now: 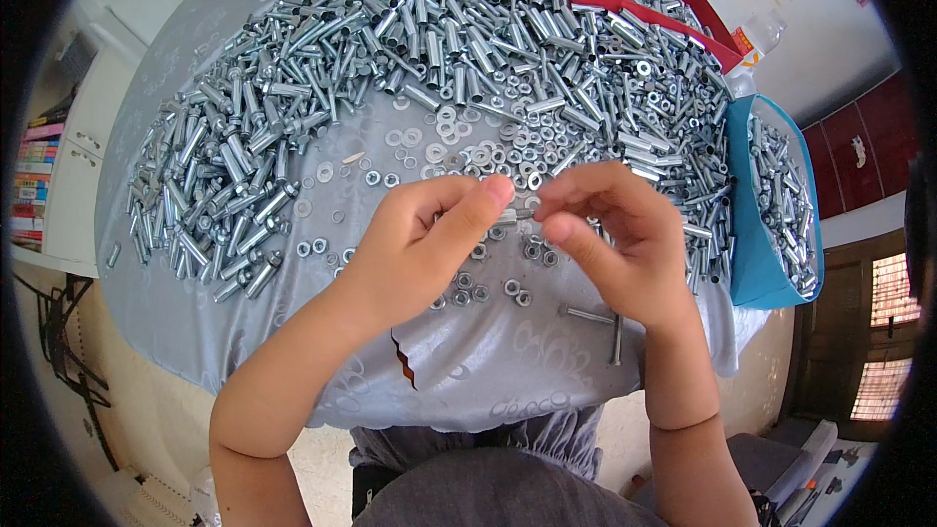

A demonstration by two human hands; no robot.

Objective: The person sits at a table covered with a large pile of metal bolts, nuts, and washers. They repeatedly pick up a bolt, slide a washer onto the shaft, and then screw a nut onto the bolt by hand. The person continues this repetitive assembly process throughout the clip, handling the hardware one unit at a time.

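My left hand (420,239) is closed, thumb on top, around a shiny metal sleeve anchor bolt (509,218); most of it is hidden by the fingers. Close to its right end, my right hand (625,244) has thumb and fingertips curled together at the bolt's tip. Whatever small part sits between those fingertips is too small to make out. Under and around both hands lie loose nuts (464,281) and flat washers (436,152). Two loose bolts (590,314) rest on the cloth below my right hand.
A big heap of metal sleeves and bolts (420,29) arcs across the far side of the round table with its grey cloth (468,371). Assembled anchors (234,156) are piled at left. A red box (717,44) and a blue box (747,234), both filled with hardware, stand at right.
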